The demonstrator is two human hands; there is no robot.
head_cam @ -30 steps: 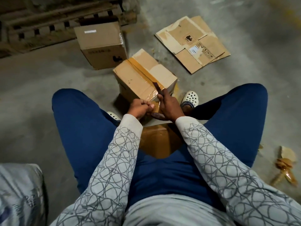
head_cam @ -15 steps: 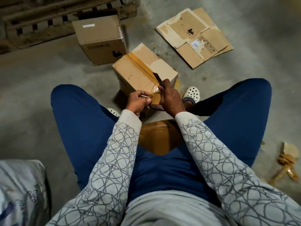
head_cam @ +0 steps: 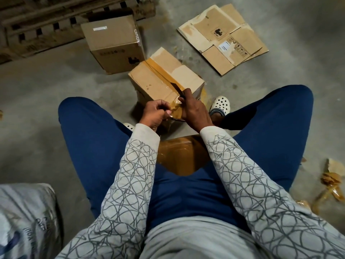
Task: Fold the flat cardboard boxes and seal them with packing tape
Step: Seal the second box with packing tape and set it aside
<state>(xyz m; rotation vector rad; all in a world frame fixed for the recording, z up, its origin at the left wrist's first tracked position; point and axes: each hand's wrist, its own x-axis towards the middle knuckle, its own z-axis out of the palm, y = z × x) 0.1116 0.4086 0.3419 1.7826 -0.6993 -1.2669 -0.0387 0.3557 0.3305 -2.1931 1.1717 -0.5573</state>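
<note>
We have one view, from a wide-angle camera worn on the person's head. We look forward and steeply down over the sleeves (head_cam: pixel 134 176) and lap (head_cam: pixel 186 195), close to the left hand (head_cam: pixel 156 114) and right hand (head_cam: pixel 196 113) at the box (head_cam: pixel 158 79) in mid-frame. The floor (head_cam: pixel 37 101) spreads beyond, with the pallet (head_cam: pixel 37 25) along the top left edge.

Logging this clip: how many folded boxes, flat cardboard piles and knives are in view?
Folded boxes: 2, the taped box at the hands and the plain box behind it
Flat cardboard pile: 1
Knife: 1, held by the right hand
Total: 4
</note>
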